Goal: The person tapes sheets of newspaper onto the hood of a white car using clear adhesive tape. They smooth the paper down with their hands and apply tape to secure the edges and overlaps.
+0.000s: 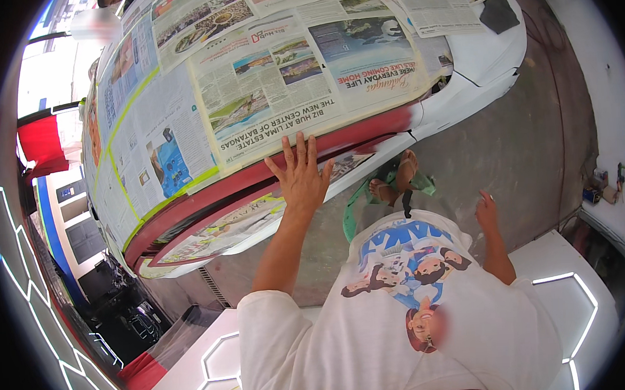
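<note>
My left hand (300,178) lies flat with its fingers spread on a glossy red strip (249,175) of a car body. Its fingertips reach the taped lower edge of the newspaper (265,78) that covers the panel above. Below the strip, more newspaper (257,215) fills an opening, and a white body edge (265,228) runs along the outside. Down at my right side hangs my right hand (486,214), away from the car, its fingers loosely bent and slightly apart. A tiny pale spot shows at its fingers, too small to identify; no held object is visible.
Yellow-green masking tape (122,177) edges the newspaper at left. My sandalled feet (395,181) are beside green material (355,210) on the grey floor (527,151). A hose (553,38) lies at far right. Hexagonal lights (42,304) line the left wall.
</note>
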{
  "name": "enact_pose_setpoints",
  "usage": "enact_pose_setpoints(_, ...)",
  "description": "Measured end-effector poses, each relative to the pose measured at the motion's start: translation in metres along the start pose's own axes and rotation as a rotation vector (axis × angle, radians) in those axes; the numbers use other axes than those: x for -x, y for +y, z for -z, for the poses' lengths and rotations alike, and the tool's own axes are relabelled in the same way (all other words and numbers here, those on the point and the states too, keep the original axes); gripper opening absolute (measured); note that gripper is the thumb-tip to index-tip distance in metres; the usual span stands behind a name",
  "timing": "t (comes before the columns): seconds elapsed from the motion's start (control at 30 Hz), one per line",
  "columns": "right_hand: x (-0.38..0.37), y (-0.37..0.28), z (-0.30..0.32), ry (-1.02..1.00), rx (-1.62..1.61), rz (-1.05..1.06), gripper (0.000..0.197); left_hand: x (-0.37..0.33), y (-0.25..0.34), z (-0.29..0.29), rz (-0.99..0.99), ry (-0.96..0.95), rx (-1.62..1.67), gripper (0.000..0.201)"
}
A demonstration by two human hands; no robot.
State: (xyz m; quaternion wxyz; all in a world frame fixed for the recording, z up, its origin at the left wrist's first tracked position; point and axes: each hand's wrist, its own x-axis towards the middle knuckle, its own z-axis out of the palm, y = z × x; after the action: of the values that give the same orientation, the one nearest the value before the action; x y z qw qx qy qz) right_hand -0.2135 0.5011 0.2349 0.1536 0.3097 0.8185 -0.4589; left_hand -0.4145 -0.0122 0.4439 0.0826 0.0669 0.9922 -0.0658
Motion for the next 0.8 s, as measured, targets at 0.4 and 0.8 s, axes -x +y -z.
enact_pose_setpoints(0.4,0.008,0.047,-0.003,0.156,0.072,0.105,0.043,-0.087,-0.014,0.032,-0.338,0.092,0.163,0.051)
enact_pose_setpoints(0.8,0.042,0.07,-0.028,0.187,0.004,-0.055,0.041,-0.141,0.005,0.057,-0.615,-0.313,-0.027,0.076)
